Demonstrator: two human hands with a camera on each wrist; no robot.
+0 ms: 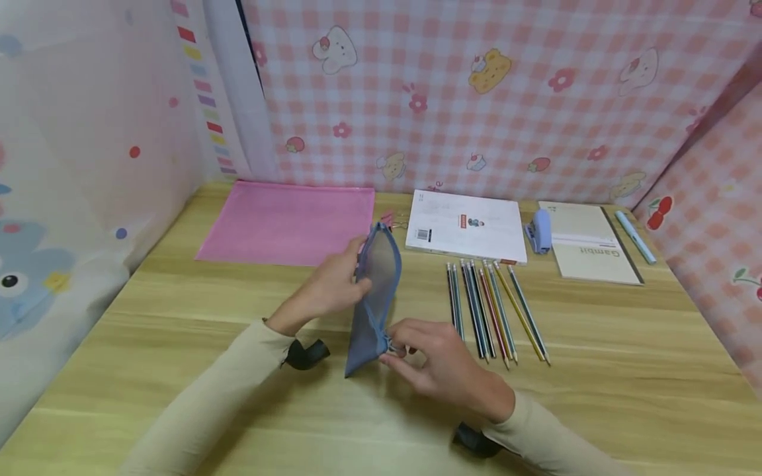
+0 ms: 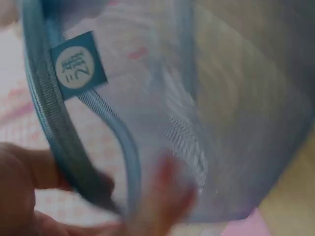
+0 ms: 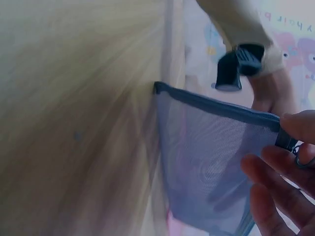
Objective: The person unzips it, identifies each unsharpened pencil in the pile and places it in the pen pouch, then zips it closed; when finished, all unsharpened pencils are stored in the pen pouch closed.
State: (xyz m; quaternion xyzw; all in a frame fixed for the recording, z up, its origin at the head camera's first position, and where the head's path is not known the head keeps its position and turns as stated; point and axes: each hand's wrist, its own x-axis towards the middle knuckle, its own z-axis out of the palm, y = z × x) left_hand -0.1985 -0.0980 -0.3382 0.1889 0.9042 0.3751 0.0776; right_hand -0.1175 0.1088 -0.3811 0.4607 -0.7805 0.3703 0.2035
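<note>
A blue mesh zipper pouch (image 1: 364, 340) stands on edge over the table, its zipped mouth spread apart. My left hand (image 1: 333, 284) grips the far part of its rim, thumb near the opening. At the near end of the zipper, my right hand (image 1: 440, 363) pinches the pouch corner between thumb and fingers. A small dark wire loop (image 3: 298, 151) shows by those fingertips in the right wrist view; what it belongs to I cannot tell. The left wrist view shows a blue label (image 2: 78, 66) on the see-through mesh, with the left fingers blurred.
A pink zipper pouch (image 1: 292, 225) lies flat at the back left, small pink and wire pieces (image 1: 389, 219) beside it. Several pencils (image 1: 488, 311) lie right of centre. Behind them are a white book (image 1: 440, 215), a blue stapler (image 1: 540, 231), a Gambit notebook (image 1: 586, 258) and a light-blue pen (image 1: 634, 237).
</note>
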